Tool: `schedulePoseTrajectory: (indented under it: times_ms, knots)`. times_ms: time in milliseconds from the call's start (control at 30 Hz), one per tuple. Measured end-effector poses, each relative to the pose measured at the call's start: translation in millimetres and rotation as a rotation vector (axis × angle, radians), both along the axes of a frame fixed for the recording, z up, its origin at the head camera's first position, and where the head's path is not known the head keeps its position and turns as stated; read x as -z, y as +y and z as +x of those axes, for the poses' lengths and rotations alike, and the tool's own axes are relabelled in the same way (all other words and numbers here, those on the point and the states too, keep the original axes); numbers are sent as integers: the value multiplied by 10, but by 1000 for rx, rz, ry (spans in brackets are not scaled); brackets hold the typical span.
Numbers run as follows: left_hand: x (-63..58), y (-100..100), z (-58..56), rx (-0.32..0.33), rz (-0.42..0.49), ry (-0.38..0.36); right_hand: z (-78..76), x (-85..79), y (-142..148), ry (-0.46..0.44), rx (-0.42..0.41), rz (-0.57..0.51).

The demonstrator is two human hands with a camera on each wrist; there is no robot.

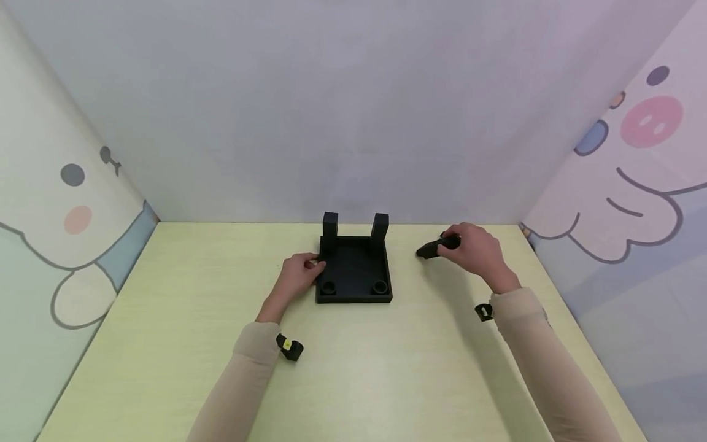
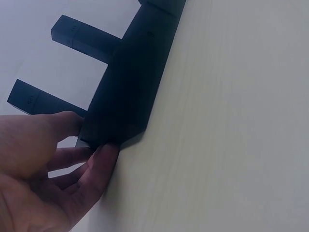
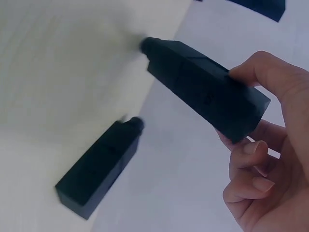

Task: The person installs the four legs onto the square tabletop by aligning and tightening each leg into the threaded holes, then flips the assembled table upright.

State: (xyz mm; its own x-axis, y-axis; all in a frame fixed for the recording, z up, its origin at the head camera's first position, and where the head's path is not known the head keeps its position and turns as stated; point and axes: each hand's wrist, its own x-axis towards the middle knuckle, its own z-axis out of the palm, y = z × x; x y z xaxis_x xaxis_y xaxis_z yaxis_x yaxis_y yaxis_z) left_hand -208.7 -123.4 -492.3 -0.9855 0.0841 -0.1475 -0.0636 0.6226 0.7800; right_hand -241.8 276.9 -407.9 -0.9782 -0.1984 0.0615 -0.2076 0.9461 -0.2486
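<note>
A black square tray [image 1: 353,270] has two upright posts, a left post [image 1: 330,230] and a right post [image 1: 380,229], at its far corners. Round sockets, such as the left socket [image 1: 328,287], sit at its near corners. My left hand [image 1: 297,273] grips the tray's left side; in the left wrist view thumb and fingers close about the tray's corner [image 2: 128,92]. To the right, my right hand [image 1: 476,250] holds a loose black post [image 3: 207,87] by its wide end, tilted, the round peg pointing away from the hand.
Another loose black post [image 3: 99,169] with a round peg lies on the table in the right wrist view; the right hand mostly hides it in the head view. Behind the pale table [image 1: 353,368] stands a plain wall [image 1: 348,123], with cartoon-printed panels at both sides.
</note>
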Motion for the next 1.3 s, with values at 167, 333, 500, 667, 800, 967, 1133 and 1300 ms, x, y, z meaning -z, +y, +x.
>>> schedulePoseTrajectory:
  times_ms: [167,333,500,667,800,967,1133,1300]
  knots:
    - [24,2,0,-7,1,-13,57,-111,-158,24,-42,-38]
    - [48,-1,3,-13,1,-7,78,-181,-291,33,-74,-86]
    - [63,7,8,-15,-1,-5,86,-223,-414,41,-123,-130]
    - [54,19,14,-17,6,4,105,-301,-592,41,-179,-183]
    - [44,23,13,-17,-7,12,103,-354,-748,34,-224,-195]
    - [39,28,5,-15,-35,33,101,-418,-975,17,-288,-207]
    - [31,32,7,-23,-39,36,121,-489,-1220,-4,-385,-222]
    - [19,37,10,-22,-38,40,158,-535,-1433,0,-491,-215]
